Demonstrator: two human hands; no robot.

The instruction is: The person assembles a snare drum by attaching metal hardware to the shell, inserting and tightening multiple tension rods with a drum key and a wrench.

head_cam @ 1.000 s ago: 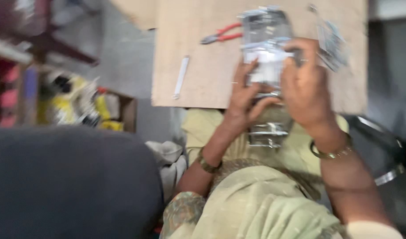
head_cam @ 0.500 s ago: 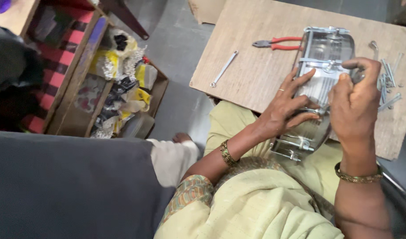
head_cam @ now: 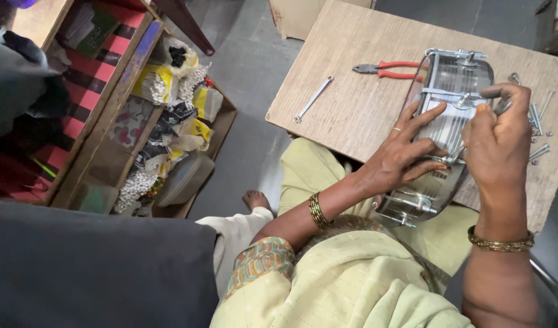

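Note:
A shiny, oblong metal housing with a ribbed reflector (head_cam: 440,130) leans on the near edge of a low wooden table (head_cam: 352,79) and on my lap. My left hand (head_cam: 406,155) is spread flat on its left side, steadying it. My right hand (head_cam: 498,143) is curled over its right side, fingertips pinched around a thin metal clip or wire on the part; what they pinch is too small to name. Both wrists wear gold bangles.
Red-handled pliers (head_cam: 385,68) and a small spanner (head_cam: 312,99) lie on the table, and several loose screws (head_cam: 537,121) are scattered at its right edge. A wooden box of packets and small parts (head_cam: 163,121) stands on the grey floor at left. A dark blurred shape fills the lower left.
The view has swung left and steadied, bringing the wooden box into sight. Both hands stay on the metal housing, which has tilted lower against the table edge.

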